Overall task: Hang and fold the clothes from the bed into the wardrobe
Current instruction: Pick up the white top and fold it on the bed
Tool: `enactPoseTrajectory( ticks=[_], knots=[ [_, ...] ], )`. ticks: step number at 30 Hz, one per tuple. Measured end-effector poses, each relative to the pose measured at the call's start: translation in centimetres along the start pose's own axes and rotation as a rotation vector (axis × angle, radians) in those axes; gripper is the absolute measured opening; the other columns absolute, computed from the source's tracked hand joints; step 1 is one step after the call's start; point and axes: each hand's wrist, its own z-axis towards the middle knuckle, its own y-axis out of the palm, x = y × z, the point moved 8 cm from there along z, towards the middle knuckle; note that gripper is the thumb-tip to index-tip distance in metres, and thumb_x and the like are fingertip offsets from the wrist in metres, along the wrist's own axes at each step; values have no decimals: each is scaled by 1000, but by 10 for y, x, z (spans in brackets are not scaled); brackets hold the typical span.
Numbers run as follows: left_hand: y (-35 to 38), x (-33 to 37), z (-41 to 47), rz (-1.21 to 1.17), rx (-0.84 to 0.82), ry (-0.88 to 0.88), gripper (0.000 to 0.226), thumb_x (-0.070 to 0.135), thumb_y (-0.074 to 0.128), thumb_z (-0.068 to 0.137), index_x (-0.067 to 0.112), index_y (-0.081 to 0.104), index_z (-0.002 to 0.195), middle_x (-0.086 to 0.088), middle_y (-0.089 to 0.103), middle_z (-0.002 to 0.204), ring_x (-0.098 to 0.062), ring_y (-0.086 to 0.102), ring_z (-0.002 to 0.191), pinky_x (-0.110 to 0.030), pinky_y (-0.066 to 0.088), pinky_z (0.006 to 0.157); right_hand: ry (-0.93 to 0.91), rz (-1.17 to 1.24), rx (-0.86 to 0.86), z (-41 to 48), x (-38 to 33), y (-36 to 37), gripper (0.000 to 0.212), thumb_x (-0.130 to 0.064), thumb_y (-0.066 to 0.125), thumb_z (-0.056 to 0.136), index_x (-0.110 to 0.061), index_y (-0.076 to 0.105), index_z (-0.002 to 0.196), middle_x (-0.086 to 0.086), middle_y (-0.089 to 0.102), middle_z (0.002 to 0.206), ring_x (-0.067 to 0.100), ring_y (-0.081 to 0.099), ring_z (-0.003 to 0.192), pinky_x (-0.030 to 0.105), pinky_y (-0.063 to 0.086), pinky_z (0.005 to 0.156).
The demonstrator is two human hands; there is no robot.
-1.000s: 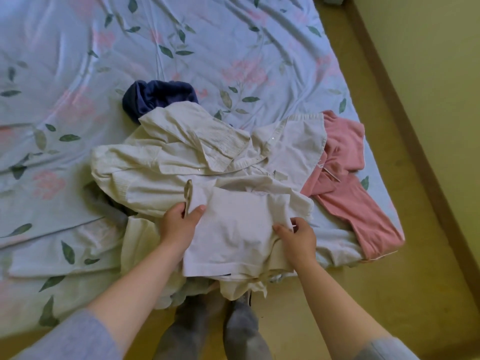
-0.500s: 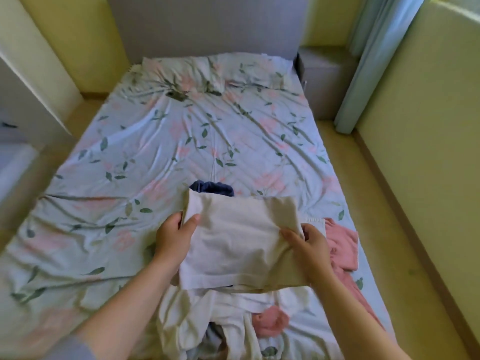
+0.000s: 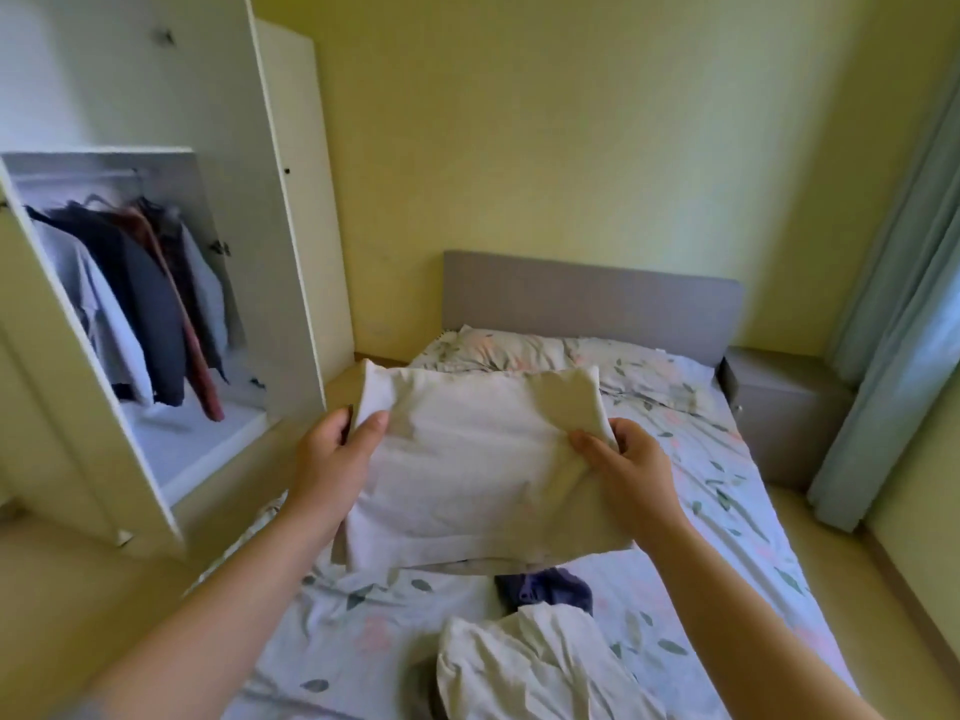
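- We face a floral-sheeted bed [image 3: 701, 511] in a yellow-walled room, with one open wardrobe [image 3: 291, 200] at nine o'clock and a curtain [image 3: 893, 314] at three.
- Our left hand [image 3: 327, 459] and right hand [image 3: 628, 470] hold one folded cream garment [image 3: 467, 470] above the bed, thumbs and fingers clamped on its sides.
- Two more lie at six o'clock: a navy garment [image 3: 545, 589] and a white garment [image 3: 545, 662].

Matt cream cloth garment [image 3: 467, 459]; smooth white wardrobe [image 3: 280, 200] panels.

Yellow walls [image 3: 571, 122] all round. Tan floor [image 3: 909, 589], right. White wardrobe [image 3: 156, 70], open, left. Grey headboard [image 3: 587, 304], far. Grey bedside cabinet [image 3: 779, 423], far right. Pale blue curtain [image 3: 893, 330], daylit, right.
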Motion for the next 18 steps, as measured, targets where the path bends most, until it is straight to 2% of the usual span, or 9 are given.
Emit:
enactPoseTrajectory(
  ticks=[2, 6, 11, 15, 18],
  knots=[
    [-52, 17, 13, 26, 67, 57, 33, 36, 61, 92, 11, 55, 71, 10, 49, 53, -6, 46, 52, -28, 32, 55, -54, 39, -29, -2, -41, 36, 13, -29, 68, 88, -19, 61, 89, 5, 67, 87, 25, 64, 79, 36, 53, 69],
    [-160, 40, 32, 46, 167, 161, 25, 37, 61, 92, 18, 63, 76, 3, 59, 60, -17, 55, 61, -33, 39, 58, -162, 58, -78, -14, -116, 112, 23, -26, 68, 88, -5, 61, 94, 16, 65, 90, 29, 61, 77, 34, 48, 65],
    [-281, 55, 47, 89, 251, 218, 30, 36, 61, 92, 18, 58, 68, 5, 54, 53, -10, 49, 52, -29, 36, 52, -225, 108, -152, -42, -189, 213, 23, -23, 67, 88, -3, 62, 98, 18, 66, 93, 33, 62, 86, 41, 50, 73],
    [-355, 61, 63, 93, 288, 251, 42, 46, 63, 85, 4, 60, 82, -24, 60, 76, -38, 57, 70, -32, 40, 60, -237, 174, -215, -53, -224, 287, 21, -24, 66, 89, -5, 59, 91, 18, 65, 86, 33, 61, 78, 36, 45, 66],
    [-395, 60, 75, 108, 331, 265, 40, 45, 62, 86, 5, 59, 80, -23, 59, 73, -41, 54, 70, -33, 38, 60, -275, 175, -263, -52, -247, 334, 15, -25, 65, 90, -14, 56, 87, 6, 61, 80, 23, 58, 73, 35, 44, 62]
  ],
)
